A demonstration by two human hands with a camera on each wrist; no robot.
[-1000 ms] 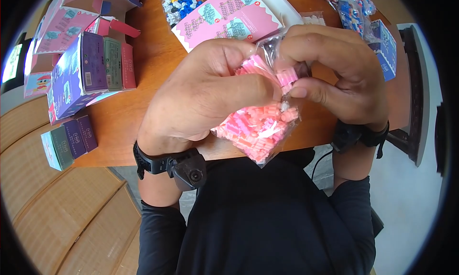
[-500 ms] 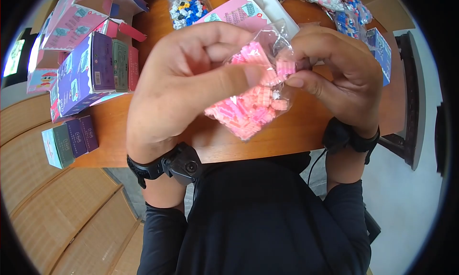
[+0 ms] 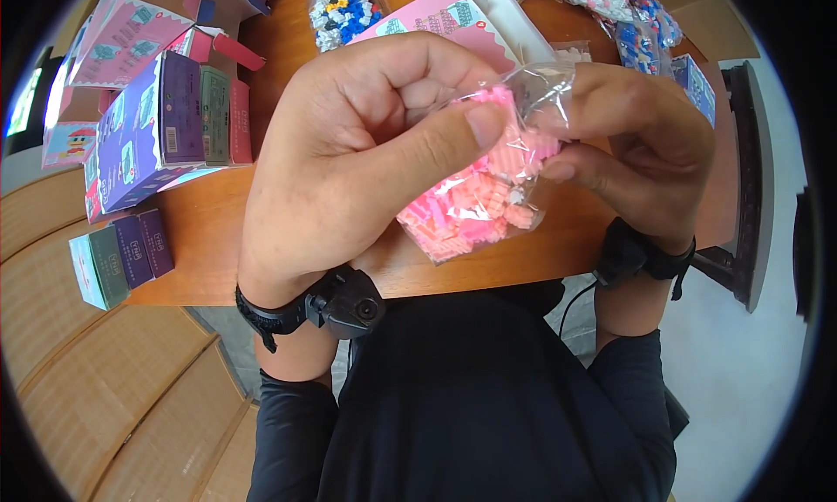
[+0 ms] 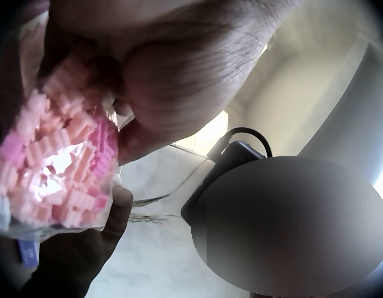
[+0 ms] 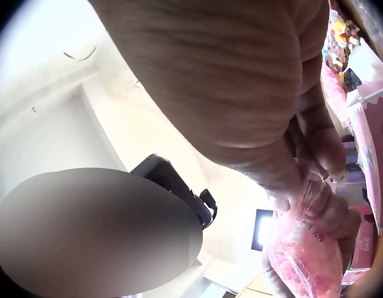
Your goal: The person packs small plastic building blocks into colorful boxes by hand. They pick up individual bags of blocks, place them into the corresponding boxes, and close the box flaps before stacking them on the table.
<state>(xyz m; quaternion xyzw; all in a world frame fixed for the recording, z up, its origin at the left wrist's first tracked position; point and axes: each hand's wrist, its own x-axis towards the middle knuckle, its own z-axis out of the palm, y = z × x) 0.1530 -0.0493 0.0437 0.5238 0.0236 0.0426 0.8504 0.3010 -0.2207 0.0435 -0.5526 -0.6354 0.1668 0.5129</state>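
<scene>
A clear plastic bag [image 3: 475, 207] full of small pink and peach building bricks is held up above the table's front part. My left hand [image 3: 340, 157] grips it from the left, its thumb lying across the front and its other fingers curled behind. On the opposite side my right hand [image 3: 654, 140] pinches the bag's edge between thumb and fingers, beside a bright pink brick. Loose, crinkled film stands up between the hands. The left wrist view shows the bricks [image 4: 61, 167] packed inside, and in the right wrist view the film [image 5: 312, 195] is bunched at the fingertips.
On the wooden table [image 3: 209, 249], purple and pink boxes [image 3: 135, 153] stand at the left, with small boxes [image 3: 122, 258] at the corner. A pink box [image 3: 436, 18] lies behind the hands. Bags of coloured bricks [image 3: 344, 13] lie at the back; a blue box [image 3: 695, 88] is at right.
The bag first rose away from my body and leftward, then shifted back right. My left thumb has drawn back from the right thumb. Both hands have kept hold of the bag.
</scene>
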